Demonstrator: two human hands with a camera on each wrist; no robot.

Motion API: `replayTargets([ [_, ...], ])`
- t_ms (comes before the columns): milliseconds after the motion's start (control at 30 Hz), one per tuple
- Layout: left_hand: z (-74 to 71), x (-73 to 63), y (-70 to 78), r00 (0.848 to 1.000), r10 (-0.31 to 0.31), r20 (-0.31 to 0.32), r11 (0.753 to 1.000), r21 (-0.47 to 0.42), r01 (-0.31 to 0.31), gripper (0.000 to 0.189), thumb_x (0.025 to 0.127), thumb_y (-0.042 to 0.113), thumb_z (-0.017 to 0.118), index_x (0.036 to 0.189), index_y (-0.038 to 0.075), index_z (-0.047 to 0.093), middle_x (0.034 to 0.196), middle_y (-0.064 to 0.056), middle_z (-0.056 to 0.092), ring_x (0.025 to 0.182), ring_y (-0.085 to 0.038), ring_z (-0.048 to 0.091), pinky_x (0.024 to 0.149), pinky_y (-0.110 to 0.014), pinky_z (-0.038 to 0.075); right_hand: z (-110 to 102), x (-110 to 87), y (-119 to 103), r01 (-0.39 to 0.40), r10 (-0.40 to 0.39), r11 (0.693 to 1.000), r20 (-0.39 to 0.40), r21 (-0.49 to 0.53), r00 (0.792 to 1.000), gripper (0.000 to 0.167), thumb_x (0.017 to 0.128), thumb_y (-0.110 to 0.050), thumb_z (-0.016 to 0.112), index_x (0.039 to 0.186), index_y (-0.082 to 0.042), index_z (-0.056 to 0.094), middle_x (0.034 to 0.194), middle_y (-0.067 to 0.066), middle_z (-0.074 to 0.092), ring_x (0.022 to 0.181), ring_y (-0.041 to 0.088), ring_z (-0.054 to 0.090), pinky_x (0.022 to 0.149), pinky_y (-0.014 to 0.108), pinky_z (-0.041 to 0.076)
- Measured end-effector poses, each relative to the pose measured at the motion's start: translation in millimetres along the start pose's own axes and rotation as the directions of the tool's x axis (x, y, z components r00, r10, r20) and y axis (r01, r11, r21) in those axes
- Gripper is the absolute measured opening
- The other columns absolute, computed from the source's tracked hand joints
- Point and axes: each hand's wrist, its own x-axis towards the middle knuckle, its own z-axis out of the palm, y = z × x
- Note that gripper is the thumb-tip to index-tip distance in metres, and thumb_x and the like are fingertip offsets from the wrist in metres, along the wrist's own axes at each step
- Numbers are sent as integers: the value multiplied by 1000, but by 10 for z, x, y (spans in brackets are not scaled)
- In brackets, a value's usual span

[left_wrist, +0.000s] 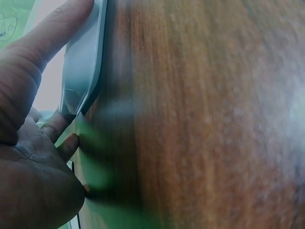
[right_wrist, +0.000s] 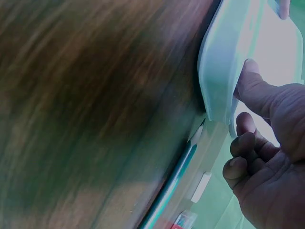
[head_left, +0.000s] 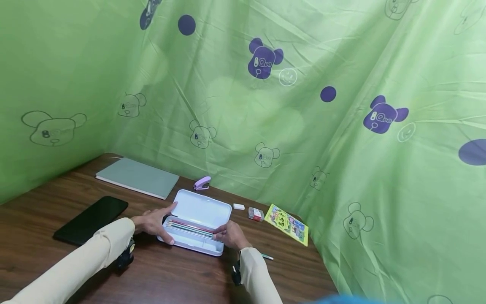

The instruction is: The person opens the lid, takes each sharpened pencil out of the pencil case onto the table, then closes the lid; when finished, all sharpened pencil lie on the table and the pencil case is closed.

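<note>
A white pencil case (head_left: 203, 207) lies with its lid raised on the table, and several pencils (head_left: 187, 227) stretch lengthwise inside it. My left hand (head_left: 151, 222) grips the case's left end, thumb over the front rim and fingers behind, as the left wrist view shows the thumb (left_wrist: 57, 28) along the wall. At the right end, my right hand (head_left: 232, 235) reaches into the tray and pinches a pencil's end between thumb and forefinger; its other fingers curl beside the rim. Another pencil (right_wrist: 174, 176), green, lies on the table beneath the right wrist.
Behind the case stands a purple stapler (head_left: 202, 183). A white eraser (head_left: 238, 206), a small clear box with red (head_left: 256, 214) and a yellow booklet (head_left: 287, 224) lie to the right. On the left are a grey-green notebook (head_left: 136, 177) and a black tablet (head_left: 91, 219). Green cloth hangs behind.
</note>
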Motion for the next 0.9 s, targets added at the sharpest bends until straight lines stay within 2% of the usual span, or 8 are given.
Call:
replayTargets([
  [200, 10, 4, -9, 1000, -9, -7, 1000, 10, 9, 129, 49, 52, 84, 147, 13, 10, 141, -27, 26, 122, -52, 20, 91, -70, 13, 9, 25, -32, 45, -45, 998, 7, -47, 999, 11, 77, -17, 73, 86, -11, 74, 76, -4, 67, 69, 6, 54, 62, 23, 44],
  [467, -4, -4, 11, 1000, -12, -3, 1000, 5, 12, 128, 49, 52, 84, 147, 14, 11, 141, -28, 24, 122, -53, 20, 90, -71, 14, 12, 19, -44, 40, -37, 995, 39, -86, 999, 7, 80, -17, 70, 77, -11, 73, 67, -8, 62, 61, 4, 50, 56, 21, 42],
  [667, -2, 13, 12, 1000, -19, -2, 1000, 9, 19, 129, 47, 53, 84, 147, 14, 11, 141, -28, 25, 122, -52, 22, 90, -70, 17, 6, 19, -21, 76, -72, 990, 34, -117, 997, 9, 80, -17, 70, 74, -11, 72, 63, -9, 62, 57, 3, 50, 53, 20, 42],
  [900, -14, 38, -12, 1000, -11, 3, 1000, 21, 11, 129, 48, 54, 84, 147, 14, 11, 141, -28, 27, 122, -51, 23, 90, -70, 16, 10, -1, -25, 116, -107, 979, 58, -170, 993, 17, 82, -10, 66, 66, -10, 65, 55, -9, 47, 50, 6, 42, 45, 19, 35],
])
